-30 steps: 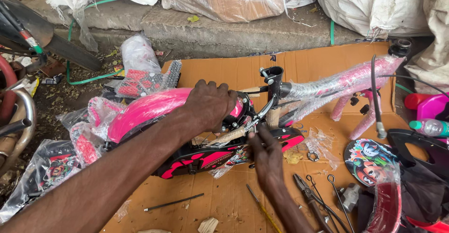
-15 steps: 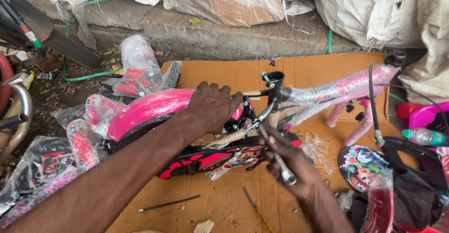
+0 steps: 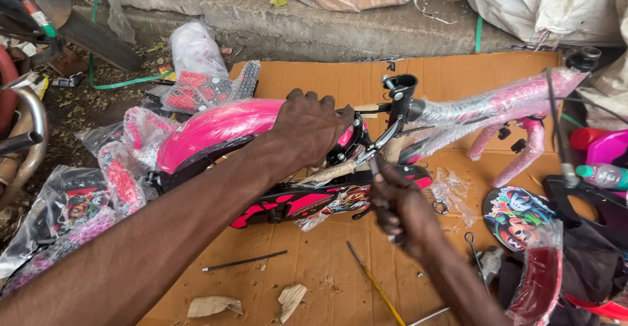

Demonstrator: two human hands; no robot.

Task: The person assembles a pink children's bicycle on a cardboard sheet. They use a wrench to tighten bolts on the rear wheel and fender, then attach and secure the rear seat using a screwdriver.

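- Flattened brown cardboard [image 3: 458, 81] covers the ground, with a concrete kerb [image 3: 314, 25] at the far edge.
- Lying on it is a small pink bicycle [image 3: 366, 136], its frame bubble-wrapped, black patterned chain guard facing near.
- Left hand [image 3: 311, 130] presses down, fingers curled over the glossy pink mudguard [image 3: 216, 126].
- Right hand [image 3: 399, 208] is closed around a metal tool [image 3: 378, 169] at the frame's centre.
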